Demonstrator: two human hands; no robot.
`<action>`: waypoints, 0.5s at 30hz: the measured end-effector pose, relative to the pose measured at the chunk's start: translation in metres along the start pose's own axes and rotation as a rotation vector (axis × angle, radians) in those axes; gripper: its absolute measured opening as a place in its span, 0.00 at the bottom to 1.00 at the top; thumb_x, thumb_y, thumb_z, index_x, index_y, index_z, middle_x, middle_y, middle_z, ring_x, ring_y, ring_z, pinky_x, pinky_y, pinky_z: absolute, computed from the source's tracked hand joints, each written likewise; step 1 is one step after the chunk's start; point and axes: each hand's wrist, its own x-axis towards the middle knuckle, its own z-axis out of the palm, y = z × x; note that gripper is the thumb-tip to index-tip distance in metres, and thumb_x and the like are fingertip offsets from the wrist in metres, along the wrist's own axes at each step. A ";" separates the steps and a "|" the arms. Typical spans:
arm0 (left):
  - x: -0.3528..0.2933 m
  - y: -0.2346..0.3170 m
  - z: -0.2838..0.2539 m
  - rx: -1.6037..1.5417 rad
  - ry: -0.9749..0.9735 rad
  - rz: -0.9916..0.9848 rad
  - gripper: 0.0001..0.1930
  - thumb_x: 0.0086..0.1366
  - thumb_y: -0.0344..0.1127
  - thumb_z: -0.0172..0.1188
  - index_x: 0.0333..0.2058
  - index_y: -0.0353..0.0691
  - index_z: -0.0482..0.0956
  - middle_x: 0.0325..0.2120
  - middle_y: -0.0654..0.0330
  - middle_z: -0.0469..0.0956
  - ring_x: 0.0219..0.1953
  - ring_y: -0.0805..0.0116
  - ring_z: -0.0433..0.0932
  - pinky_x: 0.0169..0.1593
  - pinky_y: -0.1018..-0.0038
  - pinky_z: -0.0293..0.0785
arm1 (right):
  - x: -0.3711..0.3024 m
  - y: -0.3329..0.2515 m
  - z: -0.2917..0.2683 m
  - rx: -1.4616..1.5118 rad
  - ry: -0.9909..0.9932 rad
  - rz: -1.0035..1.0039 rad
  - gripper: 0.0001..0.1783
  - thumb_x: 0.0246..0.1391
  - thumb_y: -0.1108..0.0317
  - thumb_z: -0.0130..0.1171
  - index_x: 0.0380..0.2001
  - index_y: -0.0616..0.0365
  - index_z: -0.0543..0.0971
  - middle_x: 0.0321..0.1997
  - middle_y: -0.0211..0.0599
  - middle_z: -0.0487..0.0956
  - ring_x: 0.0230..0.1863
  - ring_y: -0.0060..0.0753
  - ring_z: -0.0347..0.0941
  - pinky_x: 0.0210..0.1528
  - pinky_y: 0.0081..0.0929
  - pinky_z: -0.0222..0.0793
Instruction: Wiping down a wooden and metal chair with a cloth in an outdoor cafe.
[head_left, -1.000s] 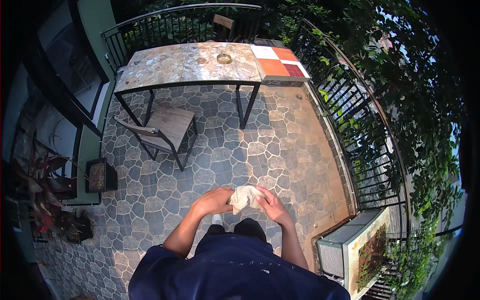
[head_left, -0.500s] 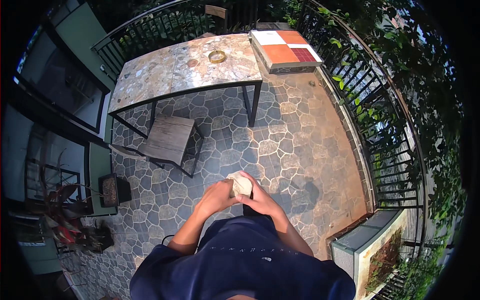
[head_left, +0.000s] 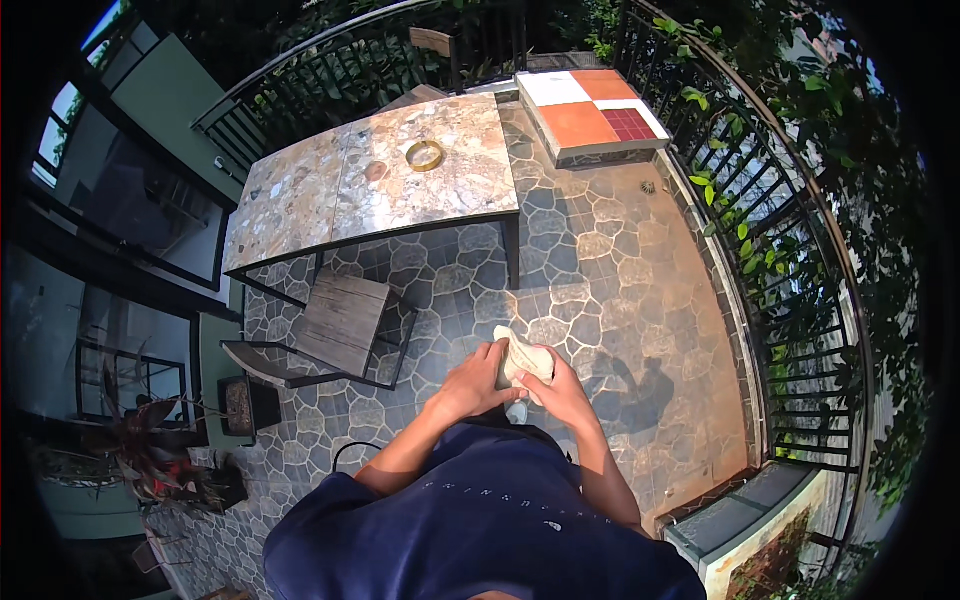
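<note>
In front of my body I hold a crumpled cream cloth (head_left: pixel 524 362) between both hands. My left hand (head_left: pixel 473 384) is closed on its left side, while my right hand (head_left: pixel 562 394) grips the right side with the thumb across its front. One fold of the cloth sticks up above the fingers. A small pale, bluish thing (head_left: pixel 517 412) shows just below the hands, too small to make out.
Ahead stands a stone-topped table (head_left: pixel 300 205) with a round gold-rimmed ashtray-like dish (head_left: pixel 424 155). A wooden chair (head_left: pixel 343 322) is tucked near it. Left are potted plants (head_left: pixel 250 405); a tiled block (head_left: pixel 580 122) and black railing (head_left: pixel 815 290) stand right.
Both hands have moved right with the cloth, and it now spreads upward out of the fingers instead of being bunched. The view has tilted and shifted slightly.
</note>
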 end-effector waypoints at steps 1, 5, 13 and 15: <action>0.013 0.002 0.002 -0.008 -0.046 0.055 0.42 0.49 0.58 0.62 0.53 0.31 0.59 0.50 0.44 0.63 0.51 0.45 0.66 0.49 0.58 0.67 | 0.004 0.004 -0.007 -0.002 0.004 0.005 0.25 0.49 0.69 0.60 0.50 0.64 0.67 0.43 0.37 0.75 0.44 0.24 0.70 0.46 0.24 0.66; 0.071 0.014 0.019 0.177 -0.253 0.160 0.43 0.52 0.63 0.56 0.51 0.26 0.63 0.46 0.42 0.67 0.51 0.46 0.66 0.52 0.60 0.65 | 0.019 0.024 -0.039 0.197 0.038 0.201 0.23 0.50 0.64 0.59 0.47 0.64 0.69 0.42 0.38 0.76 0.43 0.24 0.71 0.45 0.24 0.67; 0.224 0.022 0.013 0.054 -0.587 0.364 0.34 0.54 0.58 0.57 0.42 0.26 0.71 0.41 0.41 0.71 0.46 0.45 0.70 0.49 0.61 0.68 | 0.097 0.019 -0.122 -0.055 0.104 0.227 0.28 0.49 0.56 0.60 0.47 0.64 0.68 0.41 0.41 0.76 0.43 0.29 0.72 0.46 0.27 0.66; 0.266 0.039 -0.001 0.019 -0.631 0.374 0.32 0.53 0.56 0.57 0.42 0.26 0.71 0.40 0.41 0.71 0.45 0.45 0.71 0.48 0.61 0.68 | 0.122 0.006 -0.145 -0.067 0.137 0.271 0.27 0.50 0.55 0.60 0.47 0.63 0.68 0.42 0.42 0.76 0.44 0.29 0.72 0.46 0.27 0.66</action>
